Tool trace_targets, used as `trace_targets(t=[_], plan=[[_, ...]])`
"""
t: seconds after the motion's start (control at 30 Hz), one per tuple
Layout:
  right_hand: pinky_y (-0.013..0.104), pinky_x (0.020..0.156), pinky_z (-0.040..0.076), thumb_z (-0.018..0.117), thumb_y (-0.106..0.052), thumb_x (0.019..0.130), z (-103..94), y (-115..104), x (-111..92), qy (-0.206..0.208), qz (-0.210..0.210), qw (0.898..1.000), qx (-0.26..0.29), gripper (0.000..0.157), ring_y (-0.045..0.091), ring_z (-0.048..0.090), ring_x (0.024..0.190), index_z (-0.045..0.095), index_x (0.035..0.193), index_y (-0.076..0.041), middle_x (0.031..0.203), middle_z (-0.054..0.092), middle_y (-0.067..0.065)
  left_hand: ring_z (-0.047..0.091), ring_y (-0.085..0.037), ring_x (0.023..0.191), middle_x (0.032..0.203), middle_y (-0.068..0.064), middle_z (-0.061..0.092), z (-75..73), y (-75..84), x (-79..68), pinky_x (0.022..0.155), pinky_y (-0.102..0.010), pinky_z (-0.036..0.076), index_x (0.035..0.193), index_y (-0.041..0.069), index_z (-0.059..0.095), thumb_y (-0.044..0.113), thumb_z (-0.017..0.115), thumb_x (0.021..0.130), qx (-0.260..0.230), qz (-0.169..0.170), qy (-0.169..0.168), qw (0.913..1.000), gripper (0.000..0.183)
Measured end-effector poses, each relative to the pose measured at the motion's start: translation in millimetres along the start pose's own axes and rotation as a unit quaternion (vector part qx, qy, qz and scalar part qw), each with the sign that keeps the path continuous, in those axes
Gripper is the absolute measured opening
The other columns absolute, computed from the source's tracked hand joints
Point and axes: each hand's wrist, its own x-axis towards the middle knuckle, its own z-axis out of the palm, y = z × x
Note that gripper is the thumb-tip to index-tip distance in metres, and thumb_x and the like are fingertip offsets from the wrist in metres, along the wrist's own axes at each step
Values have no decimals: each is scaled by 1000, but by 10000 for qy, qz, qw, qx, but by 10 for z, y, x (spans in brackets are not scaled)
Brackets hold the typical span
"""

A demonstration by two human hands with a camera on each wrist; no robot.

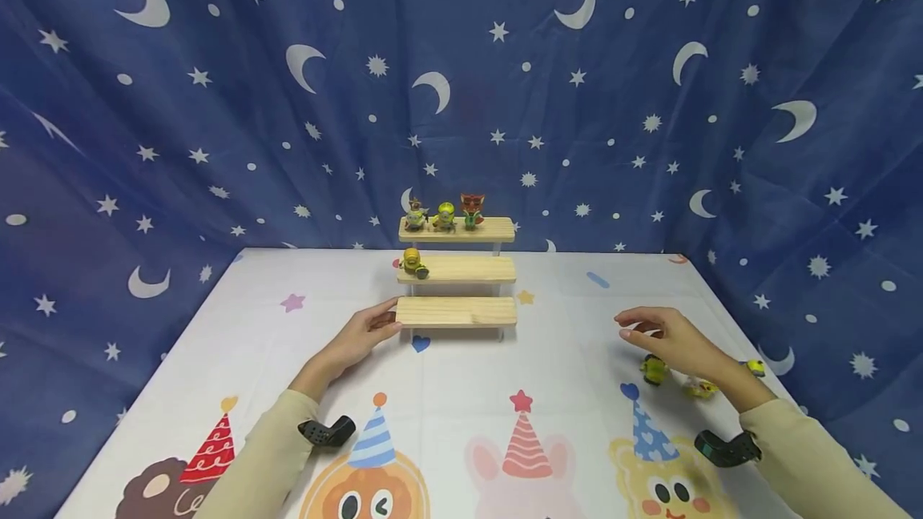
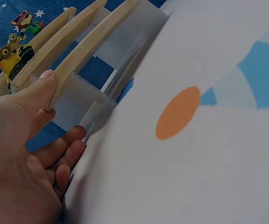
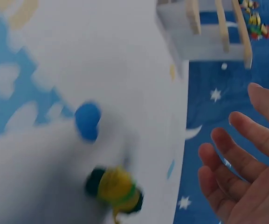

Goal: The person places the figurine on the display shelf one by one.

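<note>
A three-step wooden display shelf (image 1: 456,311) on clear supports stands at the back of the table. My left hand (image 1: 363,335) pinches the left end of its lowest board, the thumb (image 2: 45,86) lying along that end. Two yellow minion figurines (image 1: 445,217) and a fox figurine (image 1: 472,211) stand on the top board. At the left of the middle board sits another minion figurine (image 1: 413,262). My right hand (image 1: 669,340) hovers empty at the right, fingers loosely bent. Just under it is a yellow-and-green figurine (image 1: 654,370), blurred in the right wrist view.
Two more small yellow figurines (image 1: 699,388) lie near my right forearm, partly covered by it. The white tablecloth (image 1: 461,375) carries printed cartoon animals in party hats. A dark blue star-and-moon curtain (image 1: 490,102) hangs behind the table and along both sides.
</note>
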Motion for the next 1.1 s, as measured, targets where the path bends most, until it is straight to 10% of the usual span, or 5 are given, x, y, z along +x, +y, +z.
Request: trace_targets(t=[0.67,1.1], plan=[[20,64,44,82,-15,83,-14,436,-348,-953,594,9922,-541,39,10,55,82,70,116,1,102,70,6,49,-37,141,151,-22,51,29,-76,-10,119,-51,39,160,10,30,28,60,103,-16,-5,2,10000,66],[40,79,59,85,-6,75,9,470,-274,-836,278,9908,-1023,36,17,62,89,73,108,2,105,73,12,47,-38,143,153,-23,49,-8,-19,-24,120,-53,36,160,9,29,29,61,103,-66,13,-4,10000,69]])
